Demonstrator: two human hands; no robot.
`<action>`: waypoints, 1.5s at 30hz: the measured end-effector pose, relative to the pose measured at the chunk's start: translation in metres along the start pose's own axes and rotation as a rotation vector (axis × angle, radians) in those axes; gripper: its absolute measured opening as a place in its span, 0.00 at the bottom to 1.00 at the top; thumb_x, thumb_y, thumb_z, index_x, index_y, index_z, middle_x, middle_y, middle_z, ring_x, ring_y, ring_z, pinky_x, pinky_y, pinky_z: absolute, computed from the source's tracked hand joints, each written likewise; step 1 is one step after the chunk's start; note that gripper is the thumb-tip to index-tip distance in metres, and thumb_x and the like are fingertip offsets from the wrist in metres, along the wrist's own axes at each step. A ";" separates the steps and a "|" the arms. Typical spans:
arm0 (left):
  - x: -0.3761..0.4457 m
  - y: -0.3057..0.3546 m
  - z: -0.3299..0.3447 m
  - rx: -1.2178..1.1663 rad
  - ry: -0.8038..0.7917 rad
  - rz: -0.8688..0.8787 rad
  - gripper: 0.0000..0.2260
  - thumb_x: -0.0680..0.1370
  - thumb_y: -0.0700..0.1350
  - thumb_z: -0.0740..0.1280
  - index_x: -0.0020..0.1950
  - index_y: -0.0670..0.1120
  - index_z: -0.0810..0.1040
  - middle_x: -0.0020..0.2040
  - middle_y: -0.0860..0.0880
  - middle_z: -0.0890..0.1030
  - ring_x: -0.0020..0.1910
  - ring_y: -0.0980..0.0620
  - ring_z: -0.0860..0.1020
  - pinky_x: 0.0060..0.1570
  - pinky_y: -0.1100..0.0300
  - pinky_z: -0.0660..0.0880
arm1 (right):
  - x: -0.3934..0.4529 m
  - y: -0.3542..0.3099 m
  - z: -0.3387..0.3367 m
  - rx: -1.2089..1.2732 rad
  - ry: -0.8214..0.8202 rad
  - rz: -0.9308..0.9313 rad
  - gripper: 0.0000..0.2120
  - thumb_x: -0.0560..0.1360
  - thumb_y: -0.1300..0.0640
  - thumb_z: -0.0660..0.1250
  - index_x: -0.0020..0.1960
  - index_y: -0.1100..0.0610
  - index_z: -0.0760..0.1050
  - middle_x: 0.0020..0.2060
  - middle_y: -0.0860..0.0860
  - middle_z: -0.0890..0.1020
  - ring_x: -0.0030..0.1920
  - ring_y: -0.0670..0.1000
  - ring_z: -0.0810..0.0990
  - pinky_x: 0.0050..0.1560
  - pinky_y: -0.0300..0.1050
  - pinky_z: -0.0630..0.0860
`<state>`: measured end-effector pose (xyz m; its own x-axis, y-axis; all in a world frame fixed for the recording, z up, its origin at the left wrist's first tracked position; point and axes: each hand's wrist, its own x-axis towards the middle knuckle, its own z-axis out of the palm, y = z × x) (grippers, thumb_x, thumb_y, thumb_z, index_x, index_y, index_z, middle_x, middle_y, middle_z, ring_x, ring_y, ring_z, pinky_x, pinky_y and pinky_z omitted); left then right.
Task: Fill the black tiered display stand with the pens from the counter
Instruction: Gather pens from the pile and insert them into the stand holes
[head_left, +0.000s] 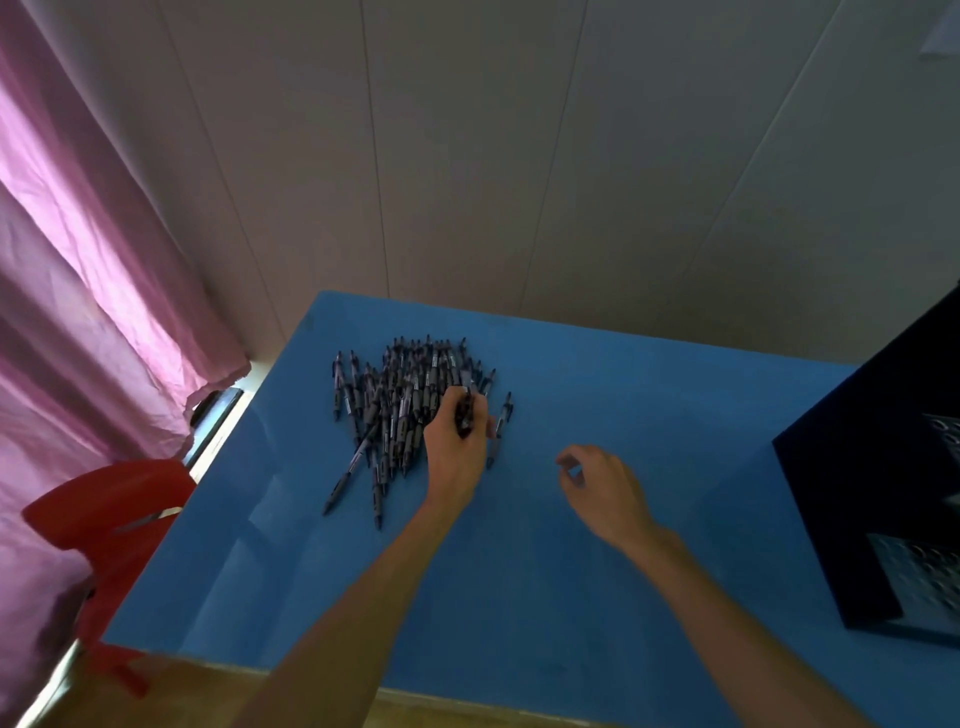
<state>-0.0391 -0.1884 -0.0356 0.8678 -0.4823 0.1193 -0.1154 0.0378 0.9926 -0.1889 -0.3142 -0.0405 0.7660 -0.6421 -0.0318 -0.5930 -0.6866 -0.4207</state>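
Left hand in the pen pile, right hand idle
Its fingers curl round pens heaped on the blue counter; right fingers loosely curled, holding nothing; black display stand well apart at the right edge

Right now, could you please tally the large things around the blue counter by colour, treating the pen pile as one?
Blue: 1, the counter
Black: 1, the display stand
Red: 1, the chair
Pink: 1, the curtain
Dark: 1, the pen pile, which the left hand grips into
Total: 5
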 end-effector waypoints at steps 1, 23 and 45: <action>0.000 -0.002 0.002 -0.008 0.006 0.012 0.12 0.83 0.45 0.65 0.45 0.38 0.70 0.36 0.41 0.72 0.35 0.43 0.71 0.38 0.58 0.73 | 0.000 0.000 0.003 0.003 0.003 -0.007 0.10 0.80 0.55 0.65 0.59 0.53 0.79 0.56 0.47 0.82 0.50 0.47 0.81 0.46 0.37 0.69; -0.008 -0.026 0.000 0.217 -0.028 -0.118 0.17 0.82 0.53 0.66 0.37 0.46 0.70 0.27 0.49 0.70 0.27 0.53 0.66 0.30 0.54 0.67 | 0.000 -0.013 0.003 0.040 0.039 -0.048 0.10 0.79 0.56 0.65 0.59 0.53 0.79 0.55 0.47 0.82 0.50 0.47 0.80 0.47 0.40 0.74; 0.001 0.182 0.039 0.775 -0.682 0.121 0.11 0.79 0.47 0.68 0.38 0.46 0.75 0.32 0.49 0.81 0.30 0.51 0.83 0.37 0.54 0.80 | -0.065 -0.029 -0.162 0.111 0.257 0.080 0.09 0.80 0.53 0.65 0.58 0.53 0.80 0.54 0.46 0.83 0.51 0.50 0.81 0.53 0.51 0.79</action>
<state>-0.0776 -0.2160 0.1448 0.4001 -0.9145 -0.0610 -0.6719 -0.3379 0.6590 -0.2622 -0.3077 0.1211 0.6215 -0.7678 0.1555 -0.6074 -0.5976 -0.5234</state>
